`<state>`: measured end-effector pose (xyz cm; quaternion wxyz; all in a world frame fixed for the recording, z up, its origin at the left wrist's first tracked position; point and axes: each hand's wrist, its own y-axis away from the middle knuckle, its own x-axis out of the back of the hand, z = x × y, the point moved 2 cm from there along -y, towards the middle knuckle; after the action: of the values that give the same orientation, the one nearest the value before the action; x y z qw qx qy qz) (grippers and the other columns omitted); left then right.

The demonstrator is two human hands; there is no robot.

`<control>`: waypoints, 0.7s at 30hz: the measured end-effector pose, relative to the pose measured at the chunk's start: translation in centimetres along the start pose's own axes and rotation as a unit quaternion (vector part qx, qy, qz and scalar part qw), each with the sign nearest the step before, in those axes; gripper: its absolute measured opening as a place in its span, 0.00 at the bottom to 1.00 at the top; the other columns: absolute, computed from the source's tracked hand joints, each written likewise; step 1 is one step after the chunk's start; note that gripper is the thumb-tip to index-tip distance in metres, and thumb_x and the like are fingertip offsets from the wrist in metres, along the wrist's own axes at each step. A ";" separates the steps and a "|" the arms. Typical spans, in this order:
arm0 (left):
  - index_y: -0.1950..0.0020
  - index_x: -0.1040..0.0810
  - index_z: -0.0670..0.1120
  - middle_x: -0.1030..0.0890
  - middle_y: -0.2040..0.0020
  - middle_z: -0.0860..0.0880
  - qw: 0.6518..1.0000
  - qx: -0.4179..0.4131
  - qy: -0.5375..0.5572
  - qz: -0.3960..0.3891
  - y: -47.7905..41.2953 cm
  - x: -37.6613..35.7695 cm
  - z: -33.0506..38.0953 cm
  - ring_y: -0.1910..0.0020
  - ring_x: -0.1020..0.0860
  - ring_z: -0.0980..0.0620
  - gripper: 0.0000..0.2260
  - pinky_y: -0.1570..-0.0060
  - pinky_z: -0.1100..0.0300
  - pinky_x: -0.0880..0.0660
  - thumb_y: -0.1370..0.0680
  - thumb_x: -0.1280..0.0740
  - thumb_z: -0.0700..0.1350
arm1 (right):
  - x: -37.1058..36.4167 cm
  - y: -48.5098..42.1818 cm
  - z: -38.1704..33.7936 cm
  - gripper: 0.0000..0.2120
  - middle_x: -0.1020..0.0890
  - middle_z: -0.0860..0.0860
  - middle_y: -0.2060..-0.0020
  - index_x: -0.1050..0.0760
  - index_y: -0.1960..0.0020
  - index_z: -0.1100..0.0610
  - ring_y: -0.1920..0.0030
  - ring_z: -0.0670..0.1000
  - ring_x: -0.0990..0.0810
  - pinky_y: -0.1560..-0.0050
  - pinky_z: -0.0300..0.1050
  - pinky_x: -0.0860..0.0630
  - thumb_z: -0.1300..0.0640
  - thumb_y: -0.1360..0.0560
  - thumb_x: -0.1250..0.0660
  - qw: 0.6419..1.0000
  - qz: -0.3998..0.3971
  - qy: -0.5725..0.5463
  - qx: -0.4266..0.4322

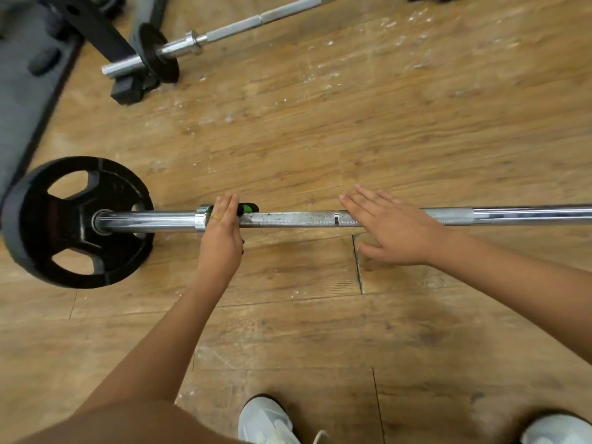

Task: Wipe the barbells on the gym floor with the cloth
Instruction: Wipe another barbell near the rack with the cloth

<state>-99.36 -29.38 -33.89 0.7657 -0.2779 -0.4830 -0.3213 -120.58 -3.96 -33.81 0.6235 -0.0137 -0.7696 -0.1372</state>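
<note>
Pressing green cloth (248,208) onto near barbell (288,219) with straight-fingered left hand (221,232), just beside collar at plate (77,219) end. Resting right hand (390,232) flat, fingers splayed, further right on shaft. Lies crosswise on floor (288,139); probably wipes rightward next.

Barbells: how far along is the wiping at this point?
Nothing looks finished: the near bar has dark specks between the hands. In hand: the left hand presses the cloth onto it by the collar; the right hand lies flat across it. Left: most of that bar and the far bar.
</note>
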 end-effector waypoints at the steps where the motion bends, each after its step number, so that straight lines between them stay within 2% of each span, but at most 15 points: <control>1: 0.22 0.34 0.39 0.35 0.22 0.42 1.000 0.003 0.002 0.003 -0.1 -0.1 0.1 0.20 0.43 0.45 0.20 0.25 0.61 0.47 0.15 0.45 0.36 | 0.0 0.0 0.0 0.44 0.53 0.52 0.18 0.63 0.19 0.56 0.20 0.51 0.62 0.22 0.49 0.60 0.35 0.27 0.60 1.000 0.003 0.001 0.000; 5: 0.23 0.33 0.38 0.34 0.22 0.41 1.000 0.006 -0.010 0.004 0.6 -1.3 0.6 0.20 0.42 0.43 0.20 0.25 0.55 0.44 0.16 0.44 0.34 | -0.1 0.0 -0.1 0.43 0.53 0.52 0.18 0.63 0.18 0.57 0.19 0.52 0.62 0.21 0.50 0.59 0.36 0.24 0.52 1.000 0.014 0.008 -0.002; 10: 0.22 0.37 0.37 0.35 0.23 0.37 0.986 -0.115 -0.095 -0.080 0.0 0.6 -1.8 0.22 0.39 0.40 0.29 0.24 0.45 0.39 0.23 0.39 0.26 | -0.4 -0.2 -0.1 0.43 0.51 0.53 0.18 0.62 0.18 0.56 0.20 0.51 0.61 0.22 0.49 0.59 0.35 0.27 0.56 1.000 0.024 0.007 0.003; 12: 0.22 0.37 0.37 0.35 0.23 0.37 0.988 -0.084 -0.093 -0.087 -0.5 0.8 -1.4 0.22 0.39 0.40 0.30 0.24 0.45 0.39 0.24 0.39 0.26 | -0.4 -0.3 0.1 0.44 0.53 0.52 0.18 0.63 0.19 0.55 0.21 0.49 0.64 0.22 0.50 0.60 0.34 0.29 0.60 1.000 0.020 0.009 0.002; 14: 0.22 0.38 0.37 0.37 0.22 0.38 0.994 -0.047 -0.078 -0.060 0.3 0.3 0.2 0.21 0.41 0.41 0.30 0.23 0.47 0.41 0.24 0.42 0.25 | -0.3 -0.4 0.3 0.45 0.55 0.52 0.18 0.66 0.19 0.55 0.22 0.48 0.67 0.21 0.51 0.59 0.33 0.30 0.61 1.000 0.015 0.015 -0.002; 19: 0.18 0.45 0.40 0.48 0.18 0.44 0.990 -0.096 -0.083 -0.058 1.9 -0.2 0.4 0.18 0.50 0.48 0.37 0.26 0.54 0.41 0.26 0.41 0.22 | -0.3 -0.6 0.3 0.46 0.52 0.52 0.19 0.63 0.19 0.56 0.22 0.49 0.64 0.21 0.52 0.57 0.33 0.30 0.59 0.999 0.025 0.020 0.002; 21: 0.18 0.45 0.41 0.47 0.18 0.44 0.994 -0.059 -0.081 -0.054 1.0 0.4 -0.3 0.18 0.50 0.48 0.37 0.26 0.57 0.42 0.26 0.41 0.23 | -0.4 -0.7 0.4 0.46 0.52 0.53 0.19 0.62 0.19 0.56 0.21 0.50 0.63 0.21 0.52 0.56 0.33 0.29 0.58 0.999 0.029 0.022 0.001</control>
<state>-98.27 -29.01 -33.71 0.6882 -0.3214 -0.5375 -0.3663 -121.00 -4.44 -34.37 0.6440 -0.0321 -0.7551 -0.1183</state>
